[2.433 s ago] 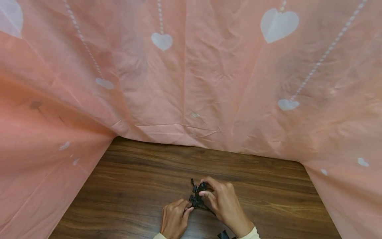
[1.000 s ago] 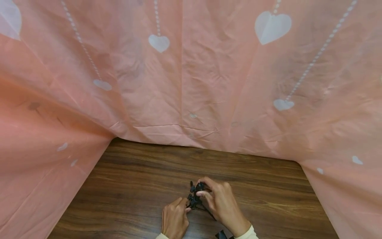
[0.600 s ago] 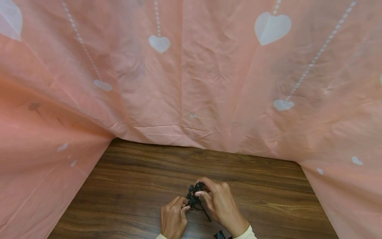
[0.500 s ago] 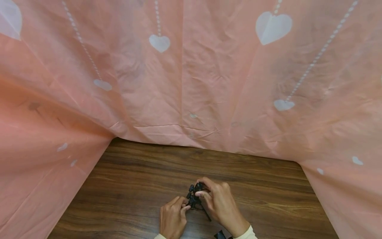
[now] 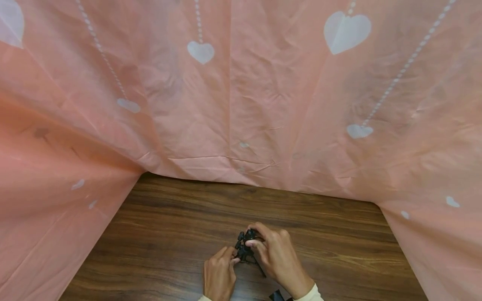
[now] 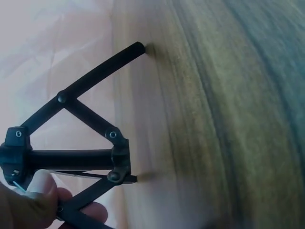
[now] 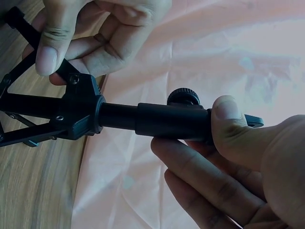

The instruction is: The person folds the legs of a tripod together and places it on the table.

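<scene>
A small black tripod [image 7: 171, 121] is held upright over the table, its legs spread and joined by hinged braces. My right hand [image 5: 276, 255] grips the upper column, thumb on one side and fingers beneath in the right wrist view, near a round ridged knob [image 7: 184, 97]. With thumb and fingers, my left hand [image 5: 219, 271] pinches one leg close to the collar. Another leg [image 6: 105, 69] angles out in the left wrist view, its tip near the wood surface. In the head view the hands cover part of the tripod.
The brown wood-grain table [image 5: 169, 217] lies below both hands. Pink cloth with white hearts [image 5: 233, 104] hangs behind and along both sides. A dark object [image 5: 276, 295] shows at the bottom edge, by the right forearm.
Both hands keep hold of the tripod. The tripod and right hand have shifted slightly left, and the tripod has turned a little, with one leg now pointing more toward the person.
</scene>
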{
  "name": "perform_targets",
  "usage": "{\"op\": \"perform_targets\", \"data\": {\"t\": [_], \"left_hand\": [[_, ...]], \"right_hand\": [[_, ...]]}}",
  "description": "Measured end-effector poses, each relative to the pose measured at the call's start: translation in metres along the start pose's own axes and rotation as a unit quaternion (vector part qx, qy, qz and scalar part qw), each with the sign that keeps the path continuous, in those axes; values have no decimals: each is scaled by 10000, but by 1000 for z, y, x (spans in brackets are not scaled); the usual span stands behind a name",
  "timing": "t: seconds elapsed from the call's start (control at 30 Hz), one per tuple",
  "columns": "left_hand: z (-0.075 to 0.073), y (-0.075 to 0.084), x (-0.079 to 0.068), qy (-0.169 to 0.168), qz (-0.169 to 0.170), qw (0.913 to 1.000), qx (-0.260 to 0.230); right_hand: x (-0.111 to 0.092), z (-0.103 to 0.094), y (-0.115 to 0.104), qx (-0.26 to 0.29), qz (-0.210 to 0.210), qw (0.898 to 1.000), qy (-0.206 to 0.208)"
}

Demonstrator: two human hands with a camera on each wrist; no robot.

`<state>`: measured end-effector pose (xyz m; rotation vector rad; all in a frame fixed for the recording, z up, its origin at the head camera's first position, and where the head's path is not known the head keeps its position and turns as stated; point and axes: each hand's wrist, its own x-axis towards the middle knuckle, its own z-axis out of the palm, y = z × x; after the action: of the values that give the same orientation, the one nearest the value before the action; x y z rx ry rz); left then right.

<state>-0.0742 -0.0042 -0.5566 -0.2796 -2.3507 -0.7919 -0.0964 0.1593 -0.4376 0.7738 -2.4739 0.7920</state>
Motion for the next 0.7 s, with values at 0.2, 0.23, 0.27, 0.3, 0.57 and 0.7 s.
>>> {"op": "perform_targets", "data": {"t": [0.2,0.23,0.27,0.3,0.57,0.7], "left_hand": [[3,0,-1,164,-83,9998,-69],[4,0,-1,204,-112,9997,-94],[5,0,-1,250,-136,9995,-116],[5,0,-2,302,-157,9993,-140],[7,-2,-3,590,-145,9977,-289],[8,-2,-3,618,-225,9972,-366]], "right_hand": [[0,2,0,101,8,9999,-50],[0,2,1,97,7,9999,-47],[-1,2,0,98,6,9999,-43],[-1,3,0,83,-10,10000,-33],[-1,5,0,71,3,10000,8],[0,6,0,89,10,10000,8]]}}
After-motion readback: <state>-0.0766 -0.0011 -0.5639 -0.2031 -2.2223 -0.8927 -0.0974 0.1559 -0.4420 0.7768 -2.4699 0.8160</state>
